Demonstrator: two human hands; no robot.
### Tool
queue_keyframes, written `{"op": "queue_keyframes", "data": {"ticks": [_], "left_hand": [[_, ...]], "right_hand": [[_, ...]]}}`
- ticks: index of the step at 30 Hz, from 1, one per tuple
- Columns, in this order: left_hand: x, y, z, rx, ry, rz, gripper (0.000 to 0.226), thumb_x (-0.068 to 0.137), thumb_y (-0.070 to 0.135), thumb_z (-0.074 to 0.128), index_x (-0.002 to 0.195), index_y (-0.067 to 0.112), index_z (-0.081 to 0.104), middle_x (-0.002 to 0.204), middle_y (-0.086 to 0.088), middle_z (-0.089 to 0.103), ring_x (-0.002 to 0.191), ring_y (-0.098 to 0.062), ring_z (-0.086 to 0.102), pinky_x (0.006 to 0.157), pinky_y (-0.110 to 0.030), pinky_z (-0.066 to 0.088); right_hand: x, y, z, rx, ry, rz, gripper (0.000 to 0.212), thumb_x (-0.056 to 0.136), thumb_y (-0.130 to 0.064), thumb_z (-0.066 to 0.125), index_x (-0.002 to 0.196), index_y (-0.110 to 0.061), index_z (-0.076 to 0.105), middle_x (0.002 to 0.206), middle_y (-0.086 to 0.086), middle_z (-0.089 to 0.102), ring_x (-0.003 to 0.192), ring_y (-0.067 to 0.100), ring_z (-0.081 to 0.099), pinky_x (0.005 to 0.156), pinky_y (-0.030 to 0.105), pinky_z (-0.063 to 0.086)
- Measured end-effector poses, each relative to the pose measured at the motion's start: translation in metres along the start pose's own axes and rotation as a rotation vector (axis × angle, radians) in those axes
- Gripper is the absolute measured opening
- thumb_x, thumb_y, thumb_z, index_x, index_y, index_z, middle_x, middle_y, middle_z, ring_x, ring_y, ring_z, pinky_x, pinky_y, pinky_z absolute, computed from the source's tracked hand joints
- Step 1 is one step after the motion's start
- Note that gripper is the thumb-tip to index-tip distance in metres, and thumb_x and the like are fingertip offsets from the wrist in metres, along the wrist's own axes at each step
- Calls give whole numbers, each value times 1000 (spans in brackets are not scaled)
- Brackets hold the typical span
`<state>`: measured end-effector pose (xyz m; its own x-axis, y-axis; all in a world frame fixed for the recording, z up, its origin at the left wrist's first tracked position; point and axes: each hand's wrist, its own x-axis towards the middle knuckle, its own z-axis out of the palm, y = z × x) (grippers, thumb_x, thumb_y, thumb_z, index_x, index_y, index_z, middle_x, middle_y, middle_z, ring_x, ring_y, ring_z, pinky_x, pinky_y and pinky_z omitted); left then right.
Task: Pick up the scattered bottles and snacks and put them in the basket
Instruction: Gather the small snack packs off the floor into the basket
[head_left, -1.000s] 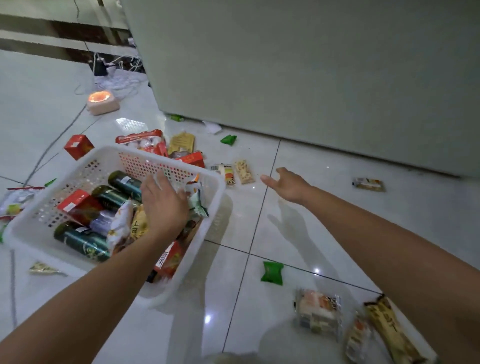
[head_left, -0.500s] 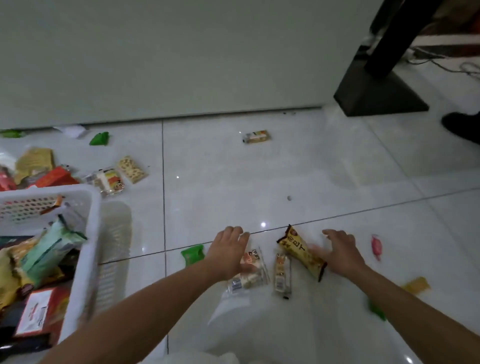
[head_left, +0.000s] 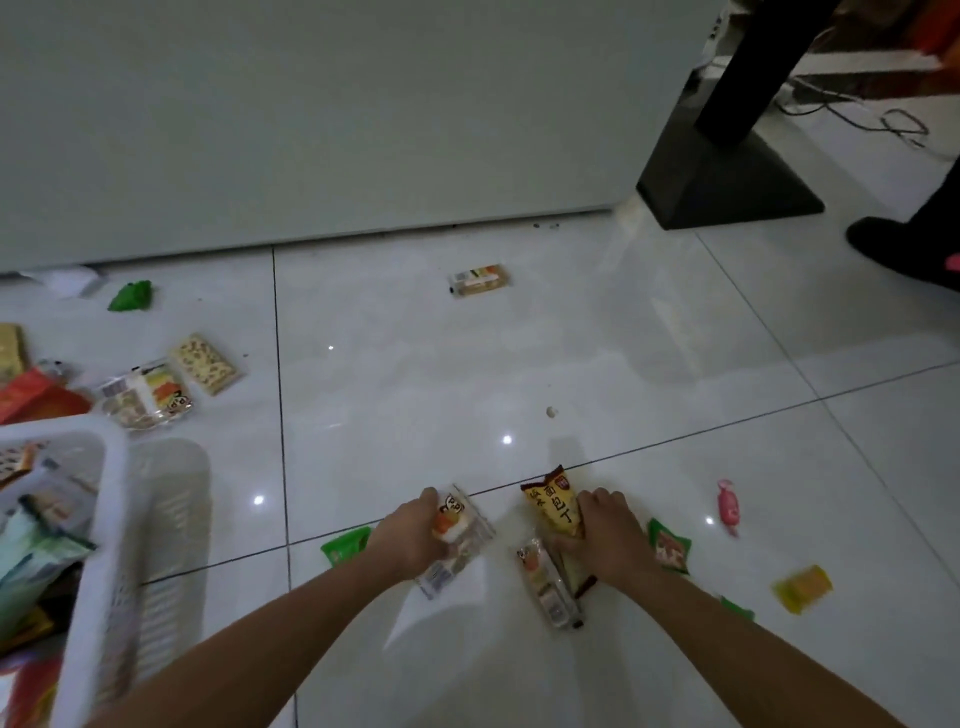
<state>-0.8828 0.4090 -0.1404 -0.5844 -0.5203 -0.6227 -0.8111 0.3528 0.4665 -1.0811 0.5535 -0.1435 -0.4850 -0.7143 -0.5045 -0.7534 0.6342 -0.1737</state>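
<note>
1. Both hands have closed since half a second ago. My left hand (head_left: 415, 538) now grips the clear snack packet (head_left: 460, 540). My right hand (head_left: 608, 535) has curled round the lower end of the yellow bread packet (head_left: 553, 501), which has swung round to point away from me.
2. Whether either packet has left the floor (head_left: 415, 364) I cannot tell; both sit low, touching it or nearly so.
3. One more, the third packet (head_left: 545, 582), lies untouched between my hands, just beside the yellow one.
4. At my left is the basket (head_left: 111, 467), already holding a good deal — so I judge the next move is to carry these two across and drop them in.
5. Plenty remains: a green packet (head_left: 345, 543) by my left wrist, and a pink sweet (head_left: 728, 506) and a yellow wrapper (head_left: 802, 587) off to the right.
</note>
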Motion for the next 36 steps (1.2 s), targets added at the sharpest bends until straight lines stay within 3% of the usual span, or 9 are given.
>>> {"op": "queue_keyframes", "data": {"ticks": [4,9,16,19,22,25,28,31,36], "left_hand": [[6,-7,-39,-405,140,-128,26,88,17,61,99,12,38,107,-9,61,90,-26,63,77,-40,56],[-14,-24,-97,-832,407,-163,20,88,12,64,92,11,45,102,-9,62,94,-30,64,79,-44,56],[-108,-103,-173,-904,900,-228,32,86,18,67,110,8,49,108,-12,64,98,-30,62,88,-49,51],[-164,-157,-184,-916,1108,-377,29,85,20,67,106,9,50,106,-11,63,96,-29,61,88,-48,51],[-217,-211,-178,-973,1324,-607,30,83,18,70,108,11,55,106,-8,64,93,-27,62,83,-44,54],[-252,-248,-158,-1107,1380,-764,34,82,16,70,112,7,56,105,-12,66,88,-30,66,74,-43,57],[-260,-263,-140,-1032,1243,-918,44,88,33,63,116,0,54,106,-18,64,93,-35,63,79,-47,54],[-252,-258,-135,-704,1168,-1128,64,93,45,48,136,-1,36,135,-24,46,125,-43,40,102,-55,36],[-201,-211,-146,-316,1248,-940,67,99,41,33,150,3,10,157,-18,10,144,-37,8,118,-48,7]], "right_hand": [[20,-17,-24,187,23,-55,32,91,-32,55,101,-18,29,95,1,53,85,21,55,67,32,43],[61,-76,-70,197,26,-219,33,92,-31,54,101,-17,26,90,4,54,77,27,57,64,34,43],[74,-268,-110,146,-3,-578,36,90,-30,59,102,-16,29,95,10,59,84,30,59,66,34,43],[47,-365,-114,178,12,-721,43,83,-37,66,106,-13,39,93,4,56,83,26,56,64,31,40],[12,-441,-102,265,-20,-836,49,80,-43,68,111,-14,44,99,5,63,88,26,60,73,35,50],[-24,-486,-68,314,-158,-931,60,81,-47,66,124,-15,42,114,6,62,99,27,61,81,37,51],[-43,-495,-35,203,-258,-1011,76,79,-55,64,136,-16,34,128,8,53,115,28,53,92,43,49],[-27,-482,-45,75,-151,-1027,75,78,-60,61,136,-19,36,129,9,49,120,27,47,93,47,48],[37,-395,-121,239,-39,-774,70,85,-55,56,139,-15,36,137,10,48,125,26,47,102,42,41]]}}
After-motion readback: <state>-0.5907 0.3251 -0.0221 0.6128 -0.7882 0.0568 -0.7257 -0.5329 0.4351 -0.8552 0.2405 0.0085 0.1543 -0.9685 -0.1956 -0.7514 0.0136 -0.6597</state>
